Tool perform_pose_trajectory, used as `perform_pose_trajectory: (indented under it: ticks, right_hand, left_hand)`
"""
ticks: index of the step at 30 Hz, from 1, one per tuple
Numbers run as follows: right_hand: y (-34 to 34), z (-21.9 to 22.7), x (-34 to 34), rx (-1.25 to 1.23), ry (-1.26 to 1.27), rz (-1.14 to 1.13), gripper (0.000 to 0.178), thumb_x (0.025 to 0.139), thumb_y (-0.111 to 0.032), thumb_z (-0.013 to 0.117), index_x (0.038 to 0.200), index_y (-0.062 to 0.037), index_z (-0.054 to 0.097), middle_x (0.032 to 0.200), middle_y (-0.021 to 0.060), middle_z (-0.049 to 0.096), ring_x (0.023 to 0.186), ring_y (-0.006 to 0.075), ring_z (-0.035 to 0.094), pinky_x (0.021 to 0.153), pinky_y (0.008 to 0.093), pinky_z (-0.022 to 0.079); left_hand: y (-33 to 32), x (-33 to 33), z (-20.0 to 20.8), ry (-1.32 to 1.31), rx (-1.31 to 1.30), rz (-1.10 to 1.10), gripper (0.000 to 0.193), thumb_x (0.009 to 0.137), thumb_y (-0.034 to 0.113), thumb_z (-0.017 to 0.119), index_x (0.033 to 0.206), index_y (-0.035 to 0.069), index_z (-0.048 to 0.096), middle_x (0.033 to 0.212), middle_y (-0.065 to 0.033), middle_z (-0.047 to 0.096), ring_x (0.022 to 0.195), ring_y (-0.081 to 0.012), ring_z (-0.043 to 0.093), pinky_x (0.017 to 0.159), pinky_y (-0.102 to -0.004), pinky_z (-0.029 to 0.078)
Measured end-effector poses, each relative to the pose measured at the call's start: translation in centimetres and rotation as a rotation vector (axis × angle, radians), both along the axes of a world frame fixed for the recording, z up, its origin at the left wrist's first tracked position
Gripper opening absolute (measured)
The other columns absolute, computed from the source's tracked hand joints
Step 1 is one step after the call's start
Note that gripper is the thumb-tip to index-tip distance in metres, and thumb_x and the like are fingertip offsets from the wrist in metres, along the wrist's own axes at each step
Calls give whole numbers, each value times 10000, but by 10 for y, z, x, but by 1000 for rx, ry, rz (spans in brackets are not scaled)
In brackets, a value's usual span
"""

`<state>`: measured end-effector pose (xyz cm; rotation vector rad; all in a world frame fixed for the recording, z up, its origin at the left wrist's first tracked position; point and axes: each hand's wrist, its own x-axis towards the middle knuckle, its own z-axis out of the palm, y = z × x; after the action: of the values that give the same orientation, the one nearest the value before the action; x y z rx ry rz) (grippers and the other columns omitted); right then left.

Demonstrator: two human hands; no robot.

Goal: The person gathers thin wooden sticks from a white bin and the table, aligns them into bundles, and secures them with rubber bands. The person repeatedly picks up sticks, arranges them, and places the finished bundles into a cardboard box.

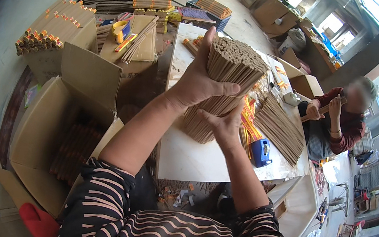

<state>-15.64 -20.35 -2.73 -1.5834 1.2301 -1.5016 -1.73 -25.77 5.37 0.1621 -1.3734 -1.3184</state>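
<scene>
A thick bundle of brown incense sticks point(235, 71) stands nearly upright over the white table point(192, 165), leaning a little to the right at its top. My left hand point(200, 78) is wrapped round its upper left side, thumb across the front. Lower down, my right hand point(225, 124) grips the bundle's right side. Whether its base touches the tabletop I cannot tell. Loose incense sticks point(281, 127) lie fanned to the right. Beside my right forearm sit a blue tape dispenser point(261, 152) and red-and-yellow paper strips point(249, 120).
An open cardboard box point(33, 129) on the left holds wrapped bundles. Behind it, more wrapped bundles point(61, 26) are stacked on a carton. A yellow tape roll point(120, 29) rests on another box. At the right a co-worker point(333, 120) sits holding sticks. Paper scraps point(180, 198) litter the floor.
</scene>
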Motion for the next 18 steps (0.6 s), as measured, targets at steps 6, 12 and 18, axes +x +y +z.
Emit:
perform_pose_trajectory:
  ticks: [6, 12, 18]
  right_hand:
    - [-5, 32, -49, 151, 28, 349, 995, 583, -151, 871, 1345, -47, 239, 1279, 109, 454, 1186, 242, 457, 995, 374, 402]
    - [14, 7, -9, -38, -26, 128, 1158, 594, -166, 861, 1431, -99, 63, 1396, 139, 300, 1306, 254, 302, 1056, 397, 311]
    - [1, 11, -4, -10, -163, 87, 722, 669, -46, 761, 1251, -25, 335, 1127, 82, 556, 1035, 202, 556, 911, 333, 468]
  left_hand:
    - [14, 4, 17, -216, -219, 103, 1243, 596, 310, 863, 1447, 39, -2, 1330, -201, 376, 1271, -295, 343, 1050, -366, 288]
    - [-8, 2, -5, -151, -27, -279, 1019, 561, 255, 881, 1358, 101, 266, 1309, -88, 439, 1244, -199, 382, 1038, -332, 311]
    - [10, -5, 3, -173, -29, 101, 826, 620, 180, 849, 1288, 69, 377, 1165, -63, 550, 1077, -178, 526, 935, -312, 417]
